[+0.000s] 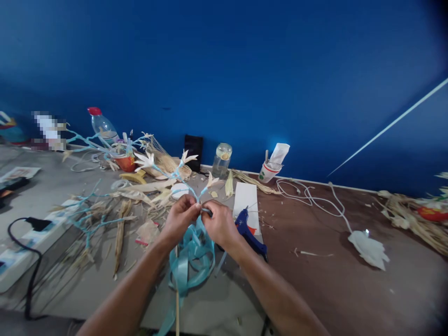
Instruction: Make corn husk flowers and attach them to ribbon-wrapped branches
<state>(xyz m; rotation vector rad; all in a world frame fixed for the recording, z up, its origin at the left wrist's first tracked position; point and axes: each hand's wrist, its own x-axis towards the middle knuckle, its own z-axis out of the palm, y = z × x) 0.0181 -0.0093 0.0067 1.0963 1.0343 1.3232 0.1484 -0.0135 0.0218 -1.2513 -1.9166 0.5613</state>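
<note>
My left hand [182, 217] pinches the stem of a branch wrapped in light blue [191, 188], just below its fork. Cream flowers [145, 160] with pointed petals tip its twigs. Close beside it, my right hand [220, 224] has its fingers closed at the same joint, on a light blue ribbon [182, 273]. The ribbon's loose loops hang beneath both hands, and its upper end is mostly hidden by the fingers. A thin pale stick [177, 308] runs down below my left hand. A blue glue gun [250, 231] lies right of my right hand, partly behind the forearm.
More blue-wrapped branches [87, 228] and dried husks [121, 238] lie left, near a white power strip [42, 245]. Along the blue wall stand a bottle [103, 127], a glass jar [222, 161] and a paper cup [269, 171]. White cable [325, 208] crosses the right side.
</note>
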